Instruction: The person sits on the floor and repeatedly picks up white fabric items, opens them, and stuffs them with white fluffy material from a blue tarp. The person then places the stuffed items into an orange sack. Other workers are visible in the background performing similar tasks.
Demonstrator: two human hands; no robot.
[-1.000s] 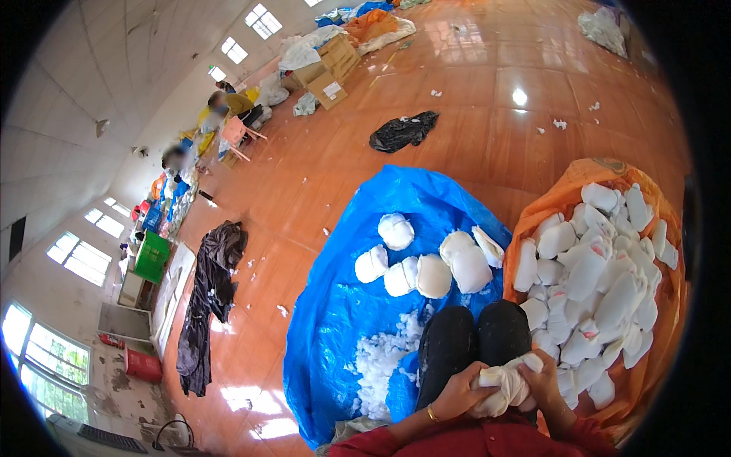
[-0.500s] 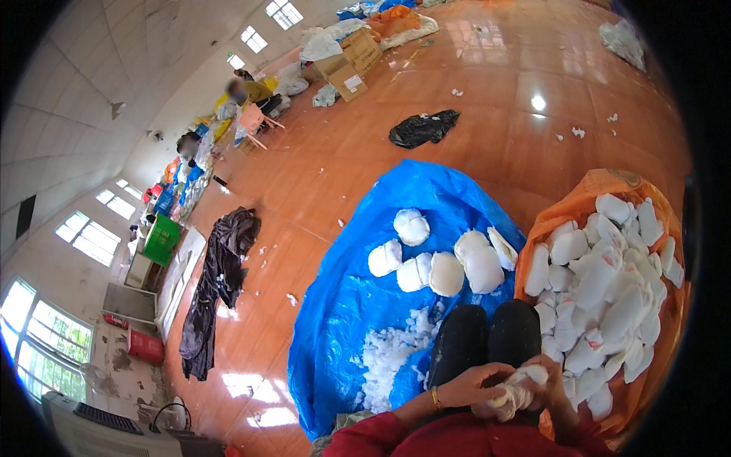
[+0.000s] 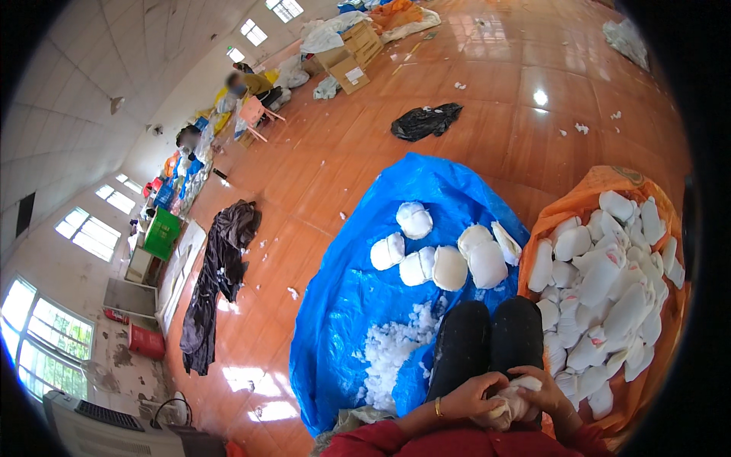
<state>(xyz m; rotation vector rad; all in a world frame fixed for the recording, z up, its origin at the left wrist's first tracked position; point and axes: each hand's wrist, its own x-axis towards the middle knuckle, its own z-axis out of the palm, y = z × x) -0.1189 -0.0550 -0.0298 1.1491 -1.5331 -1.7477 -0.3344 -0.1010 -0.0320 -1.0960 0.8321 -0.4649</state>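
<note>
Above my lap, my left hand and my right hand are both closed on a small cream-white cloth piece. The piece is bunched up, and my fingers cover much of it. In front of my knees spreads a blue plastic sheet, with several plump white stuffed pads near its far side. Loose white stuffing is heaped on it left of my legs. To the right, an orange sack is filled with a pile of white cloth pieces.
A crumpled dark cloth lies on the tiled floor at left, and a black plastic bag lies beyond the sheet. Farther off are a pink chair, people, cardboard boxes, a green crate and a red bucket.
Both hands have shifted slightly on the cloth piece, and the right fingers now reach over its top. The view has tilted a little; the pads and sheet lie as before.
</note>
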